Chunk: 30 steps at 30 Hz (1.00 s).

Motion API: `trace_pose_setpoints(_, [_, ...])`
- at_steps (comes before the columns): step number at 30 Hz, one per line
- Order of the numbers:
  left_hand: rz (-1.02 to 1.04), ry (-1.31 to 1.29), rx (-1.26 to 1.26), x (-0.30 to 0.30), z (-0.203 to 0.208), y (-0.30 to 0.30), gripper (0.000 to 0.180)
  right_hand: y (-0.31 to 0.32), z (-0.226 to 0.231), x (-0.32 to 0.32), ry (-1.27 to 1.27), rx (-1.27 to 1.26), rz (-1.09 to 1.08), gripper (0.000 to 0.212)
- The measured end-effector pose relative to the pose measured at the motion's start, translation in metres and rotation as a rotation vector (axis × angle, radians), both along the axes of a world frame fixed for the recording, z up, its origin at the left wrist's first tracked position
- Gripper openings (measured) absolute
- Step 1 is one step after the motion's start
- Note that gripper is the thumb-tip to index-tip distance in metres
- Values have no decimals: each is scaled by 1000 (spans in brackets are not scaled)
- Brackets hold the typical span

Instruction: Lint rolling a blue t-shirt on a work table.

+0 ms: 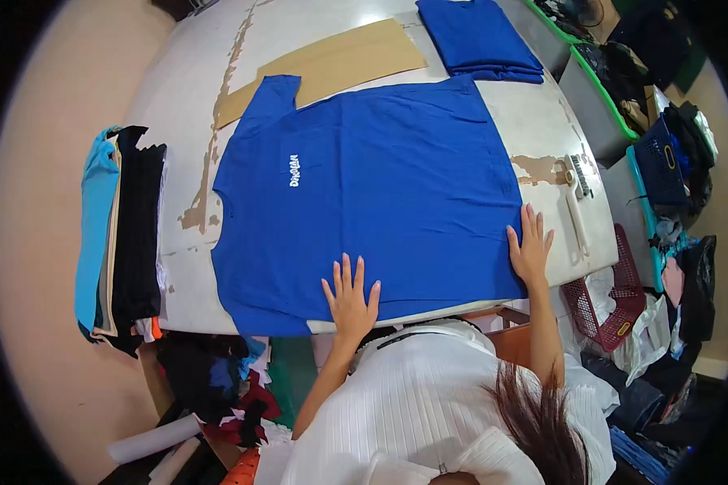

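A blue T-shirt lies spread on the table, its neck to the left and its hem to the right. Small white lettering marks its chest. My left hand rests flat on the near side of the shirt, fingers apart. At the near right corner, by the hem, my right hand lies with fingers spread, partly on the cloth and partly on the table. Neither hand grips anything. One sleeve points away at the far left; the other hangs toward the table's near edge.
Beyond the shirt lies a tan cardboard sheet, with folded blue shirts to its right. A white-handled brush sits by the table's right edge. Stacked fabric stands at the left. A maroon basket and bins flank the right side.
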<state>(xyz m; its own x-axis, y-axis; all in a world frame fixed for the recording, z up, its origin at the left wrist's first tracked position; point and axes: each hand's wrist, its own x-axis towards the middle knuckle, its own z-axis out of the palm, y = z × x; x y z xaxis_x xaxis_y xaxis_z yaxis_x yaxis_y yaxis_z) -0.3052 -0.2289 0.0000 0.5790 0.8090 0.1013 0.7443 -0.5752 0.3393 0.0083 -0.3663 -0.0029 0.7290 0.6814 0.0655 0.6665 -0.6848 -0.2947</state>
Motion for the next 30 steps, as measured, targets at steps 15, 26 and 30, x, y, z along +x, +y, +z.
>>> trace_pose_setpoints(15, [13,-43,-94,-3,12,6,53,-29,-6,98,-237,7,-551,32])
trace_pose_setpoints(26, [238,-472,-136,-78,38,69,31,34,30,4,683,879,-292,19])
trace_pose_setpoints(30, [520,-481,-15,-150,34,93,31,74,73,-85,969,686,-58,23])
